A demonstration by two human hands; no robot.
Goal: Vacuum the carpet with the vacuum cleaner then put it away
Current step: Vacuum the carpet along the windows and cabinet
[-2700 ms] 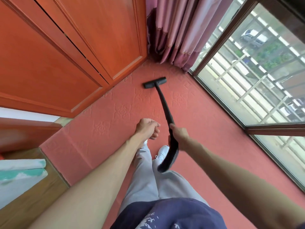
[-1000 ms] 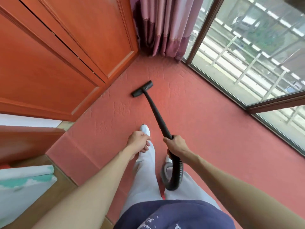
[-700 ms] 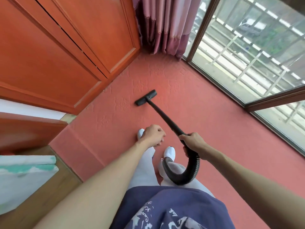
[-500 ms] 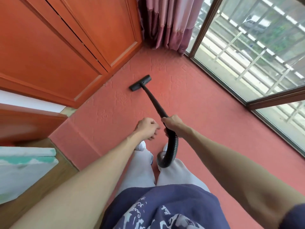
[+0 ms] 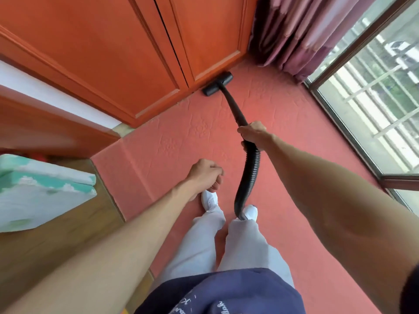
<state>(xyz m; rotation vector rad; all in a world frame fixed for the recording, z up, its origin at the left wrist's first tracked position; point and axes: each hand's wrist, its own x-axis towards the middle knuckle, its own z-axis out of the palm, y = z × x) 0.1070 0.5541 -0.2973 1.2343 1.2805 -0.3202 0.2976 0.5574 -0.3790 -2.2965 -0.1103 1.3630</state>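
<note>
Gripping the black vacuum wand (image 5: pixel 233 107) where it meets the ribbed hose (image 5: pixel 249 175), our right hand (image 5: pixel 252 132) has its fingers wrapped fully round the tube. Our left hand (image 5: pixel 207 174) hangs in a loose curl above the carpet and holds nothing.

Item, floor nozzle (image 5: pixel 217 83): black, flat on the red carpet (image 5: pixel 294 155), its far edge right against the base of the wooden wardrobe (image 5: pixel 113 53), just below the seam between two door panels.

Item, wand: runs from the nozzle back toward us at a slant, away from the wardrobe.

Item, hose: drops from our right hand in a curve and ends out of sight behind our right trouser leg, near the white shoe (image 5: pixel 249 211).

Item, carpet: embossed, reaching from the wardrobe base across to the glass door (image 5: pixel 374 98); its near-left edge meets bare wooden floor (image 5: pixel 68 245).

Item, purple curtain (image 5: pixel 306 30): gathered in the corner right of the wardrobe.

Item, white and green folded bedding (image 5: pixel 40 191): left of the carpet edge, on the side of the wardrobe's nearer end. What it rests on we cannot tell.
</note>
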